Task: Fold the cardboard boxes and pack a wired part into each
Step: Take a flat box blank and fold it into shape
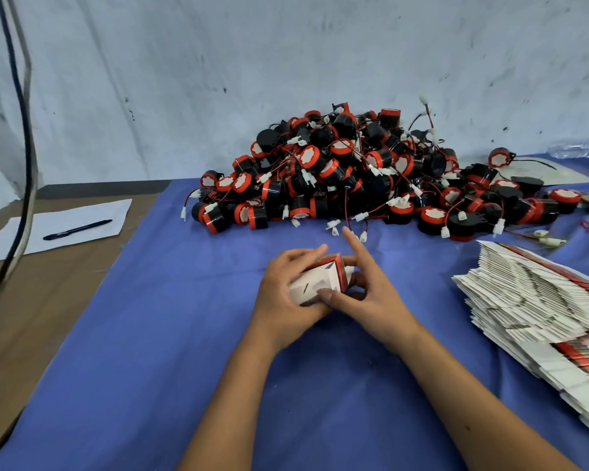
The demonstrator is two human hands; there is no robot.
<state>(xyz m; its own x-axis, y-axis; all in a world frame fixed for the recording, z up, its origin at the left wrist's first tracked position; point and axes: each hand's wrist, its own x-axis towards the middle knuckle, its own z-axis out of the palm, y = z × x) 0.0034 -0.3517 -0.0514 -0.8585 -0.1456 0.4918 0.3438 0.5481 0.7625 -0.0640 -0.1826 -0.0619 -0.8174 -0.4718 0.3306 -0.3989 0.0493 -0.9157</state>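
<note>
A small white cardboard box [315, 278] with a red edge sits between both hands above the blue cloth. My left hand [286, 294] grips it from the left, fingers curled round its far side. My right hand [364, 290] holds its right end, thumb pressed on the white face and index finger pointing up and away. Whether a part is inside is hidden. A big pile of black-and-red wired parts [354, 175] lies behind the hands. A fanned stack of flat white box blanks [538, 321] lies at the right.
The blue cloth [184, 351] covers most of the table. A sheet of paper [58, 229] with a black pen [77, 230] lies at the far left. A dark cable [23, 124] hangs at the left. A plastic bottle [578, 148] lies far right.
</note>
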